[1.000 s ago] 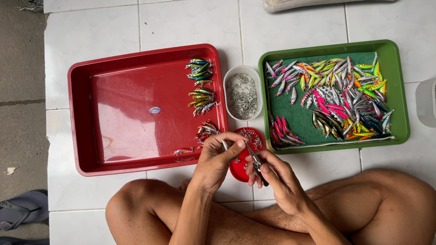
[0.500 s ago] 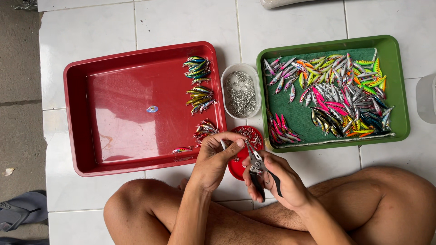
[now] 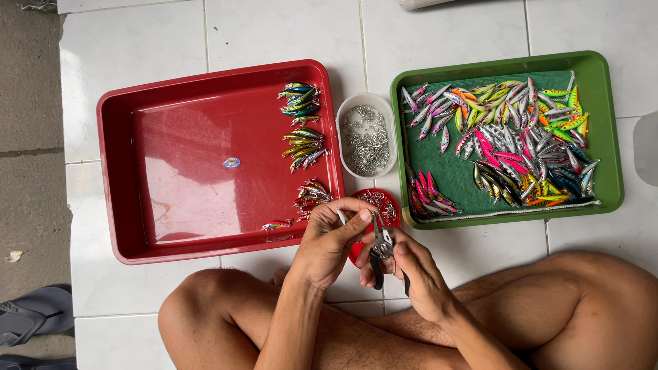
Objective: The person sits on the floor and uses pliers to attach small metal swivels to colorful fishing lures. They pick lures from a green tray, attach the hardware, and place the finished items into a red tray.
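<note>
A red tray (image 3: 185, 205) with a few lures sits left, a green tray (image 3: 606, 137) heaped with bright lures right, and a white tub of hooks (image 3: 367, 137) stands between them. Over a small red lid (image 3: 388, 205), the left hand (image 3: 329, 243) pinches a small pale lure (image 3: 341, 216), mostly hidden by its curled fingers, while the right hand (image 3: 415, 270) grips black-handled pliers (image 3: 380, 250), nose meeting the lure.

Small black-handled pliers (image 3: 381, 255) point upward, nose beside a pale lure (image 3: 342, 216).
</note>
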